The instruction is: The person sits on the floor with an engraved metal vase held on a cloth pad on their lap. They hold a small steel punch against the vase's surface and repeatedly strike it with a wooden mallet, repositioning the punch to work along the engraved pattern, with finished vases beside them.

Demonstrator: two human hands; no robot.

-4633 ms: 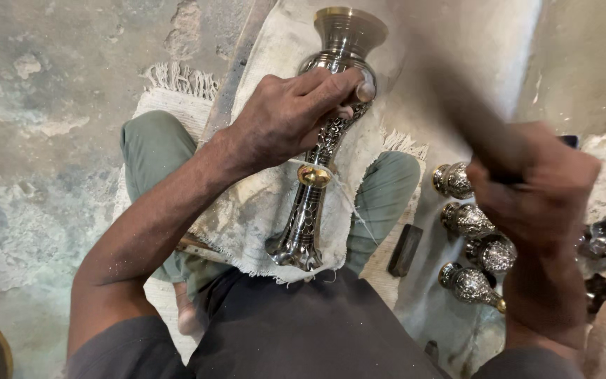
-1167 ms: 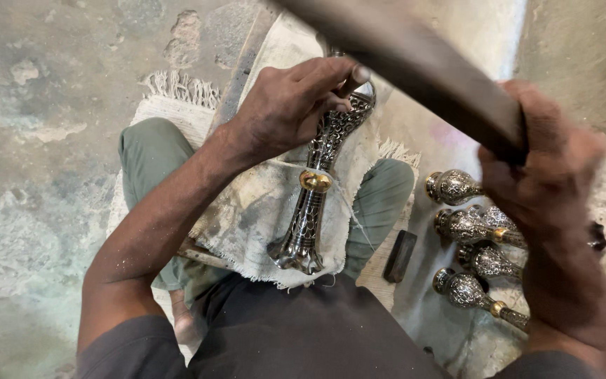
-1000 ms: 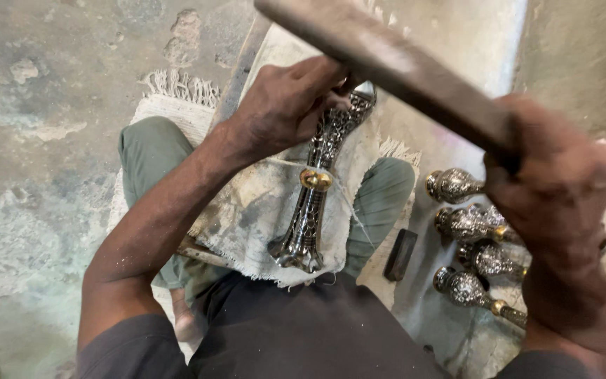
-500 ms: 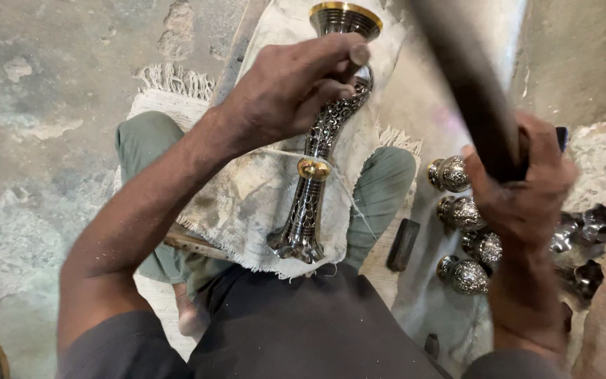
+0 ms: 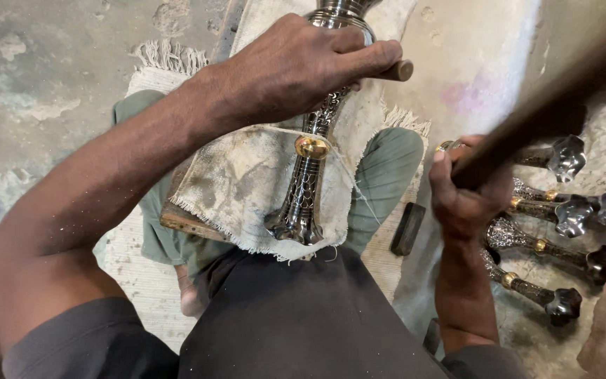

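Swung down from half a second ago, the dark wooden striking stick (image 5: 548, 105) now slants rightward, gripped in the closed right hand (image 5: 466, 189). His left hand (image 5: 296, 67) clamps a small wooden-handled tool (image 5: 400, 70) against the engraved silver metal vase (image 5: 310, 175), lying on a stained cloth (image 5: 240, 182) across his lap.

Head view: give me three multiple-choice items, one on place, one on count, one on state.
1. Where does the engraved metal vase lie?
A. on a frayed cloth over the lap
B. on a shelf
C. in a bucket

2. How many similar pieces lie at the person's right?
A. one
B. four
C. nine

3. What does the right hand do?
A. lies flat
B. grips a dark handle
C. holds a cup

A: cloth beneath it. B: four flared ends show. B: fingers wrap the handle.
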